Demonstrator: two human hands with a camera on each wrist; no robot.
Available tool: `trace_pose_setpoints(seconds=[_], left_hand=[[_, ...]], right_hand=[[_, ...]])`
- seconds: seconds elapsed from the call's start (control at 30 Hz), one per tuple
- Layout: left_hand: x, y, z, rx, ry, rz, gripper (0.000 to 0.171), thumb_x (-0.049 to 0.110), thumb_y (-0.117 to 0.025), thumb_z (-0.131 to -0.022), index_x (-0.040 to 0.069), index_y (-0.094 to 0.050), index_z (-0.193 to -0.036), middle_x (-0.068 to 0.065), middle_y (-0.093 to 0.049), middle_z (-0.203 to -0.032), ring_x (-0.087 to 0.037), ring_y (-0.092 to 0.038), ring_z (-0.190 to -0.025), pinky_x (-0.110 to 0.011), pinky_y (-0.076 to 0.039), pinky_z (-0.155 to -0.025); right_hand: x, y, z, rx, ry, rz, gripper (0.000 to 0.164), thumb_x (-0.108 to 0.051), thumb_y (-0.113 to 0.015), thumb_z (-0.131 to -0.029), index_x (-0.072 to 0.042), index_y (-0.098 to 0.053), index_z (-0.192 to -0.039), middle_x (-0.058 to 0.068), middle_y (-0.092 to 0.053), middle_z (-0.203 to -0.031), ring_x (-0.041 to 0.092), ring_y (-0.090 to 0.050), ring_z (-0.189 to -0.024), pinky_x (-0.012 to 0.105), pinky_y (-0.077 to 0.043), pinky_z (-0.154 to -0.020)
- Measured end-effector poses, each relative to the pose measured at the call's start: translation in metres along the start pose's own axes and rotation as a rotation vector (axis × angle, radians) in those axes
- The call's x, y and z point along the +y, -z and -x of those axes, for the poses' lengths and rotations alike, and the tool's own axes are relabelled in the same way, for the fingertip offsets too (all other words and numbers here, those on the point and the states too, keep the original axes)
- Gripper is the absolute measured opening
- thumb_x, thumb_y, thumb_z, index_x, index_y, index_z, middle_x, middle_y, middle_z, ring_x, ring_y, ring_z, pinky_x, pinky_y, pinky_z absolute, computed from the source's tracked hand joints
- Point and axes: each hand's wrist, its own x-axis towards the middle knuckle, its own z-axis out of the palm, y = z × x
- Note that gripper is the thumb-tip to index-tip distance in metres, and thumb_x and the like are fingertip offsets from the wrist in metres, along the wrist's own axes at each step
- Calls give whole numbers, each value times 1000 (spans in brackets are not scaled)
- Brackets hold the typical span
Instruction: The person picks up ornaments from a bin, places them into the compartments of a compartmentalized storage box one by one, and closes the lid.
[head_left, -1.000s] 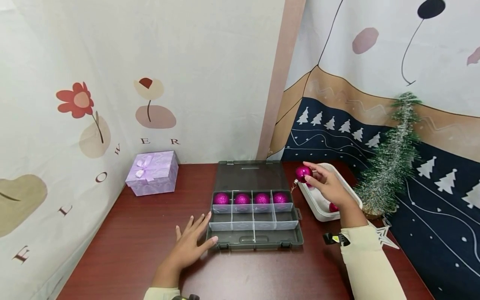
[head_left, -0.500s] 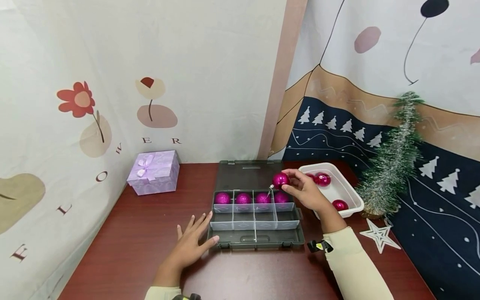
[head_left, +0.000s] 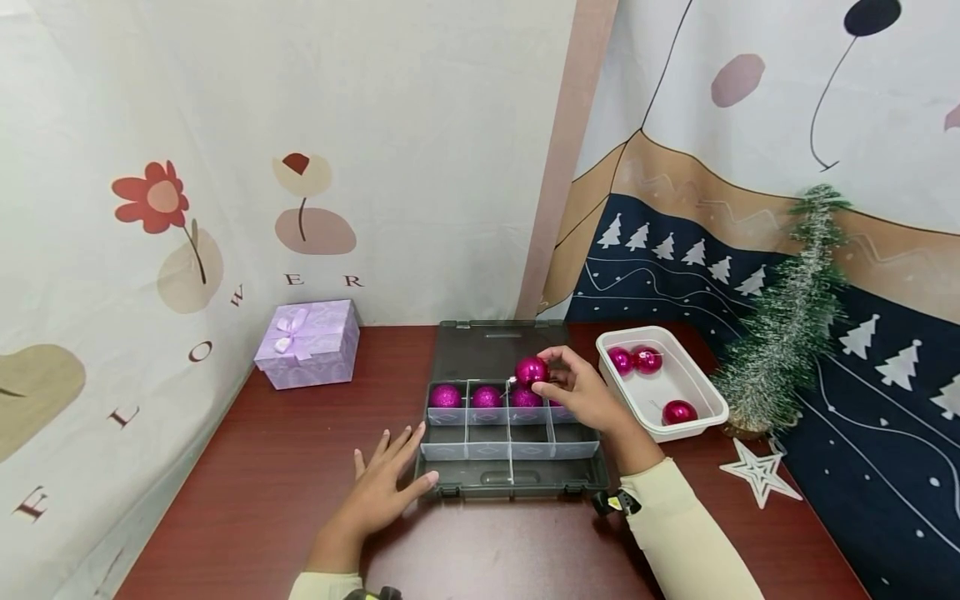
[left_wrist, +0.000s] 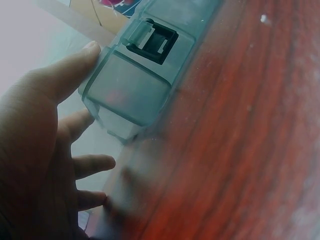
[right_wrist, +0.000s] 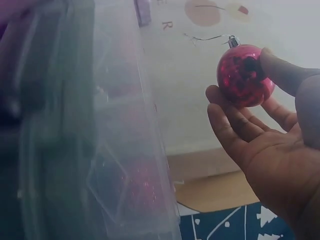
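Note:
In the head view my right hand [head_left: 588, 396] pinches a shiny magenta Christmas bauble [head_left: 531, 370] between thumb and fingers. The bauble is over the back row of a grey divided plastic box [head_left: 468, 477], whose lid [head_left: 472, 354] lies open behind it. Glittery baubles [head_left: 446, 396] fill that back row; the rightmost one is mostly hidden by my hand. A silver cap and thin wire loop show on the held bauble in the right wrist view. My left hand [head_left: 378, 487] has its fingers spread, with thumb and fingertips at the box's left front corner [left_wrist: 127, 90].
To the right stands a white tray [head_left: 708, 423] with shiny baubles [head_left: 679, 412] in it. Behind it is a small tinsel tree [head_left: 787, 308], and a white star [head_left: 761, 472] lies nearby. A lilac gift box [head_left: 309, 343] sits at the back left.
My right hand has carried the shiny bauble leftward from above the white tray to above the box's back row. The left hand stays at the box's corner.

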Motion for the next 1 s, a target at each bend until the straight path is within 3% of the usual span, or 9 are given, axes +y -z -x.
trace_pose_setpoints(seconds=[0.37, 0.53, 0.67, 0.83, 1.0], left_hand=[[-2, 0, -3, -7, -2, -9, 85, 60, -65, -103, 28, -32, -174, -20, -39, -176, -59, -19, -165, -94, 7, -118], [-1, 0, -5, -13, -2, -17, 85, 61, -64, -103, 30, -30, -174, -19, -39, -176, -59, -18, -165, -94, 7, -118], [0, 0, -5, -19, -1, -15, 84, 62, -64, -103, 31, -29, -174, -19, -38, -176, -59, -18, -166, -94, 7, -118], [0, 1, -4, -23, 4, -17, 84, 62, -63, -104, 31, -30, -174, -19, -38, -176, -60, -18, -165, -94, 7, -118], [0, 2, -1, -31, 15, -15, 84, 62, -63, -104, 32, -29, -174, -19, -37, -177, -59, -17, -166, -94, 8, -118]], right_hand=[[-7, -31, -7, -27, 14, 73, 41, -6, -83, -97, 0, -62, -132, 24, -72, -125, 27, -73, -106, 21, -61, -88], [-11, -53, -12, -43, 6, 148, 42, -14, -84, -97, -4, -63, -132, 17, -72, -123, 26, -70, -107, 39, -64, -94], [-15, -72, -16, -64, 39, 225, 51, -16, -83, -98, -3, -61, -142, 17, -70, -127, 30, -66, -114, 52, -61, -98], [-17, -95, -19, -92, 101, 328, 52, -18, -81, -100, -3, -63, -147, 15, -72, -133, 32, -68, -124, 56, -58, -109], [-17, -112, -18, -135, 49, 372, 51, -24, -80, -102, -9, -64, -149, 13, -68, -147, 34, -64, -136, 60, -50, -119]])
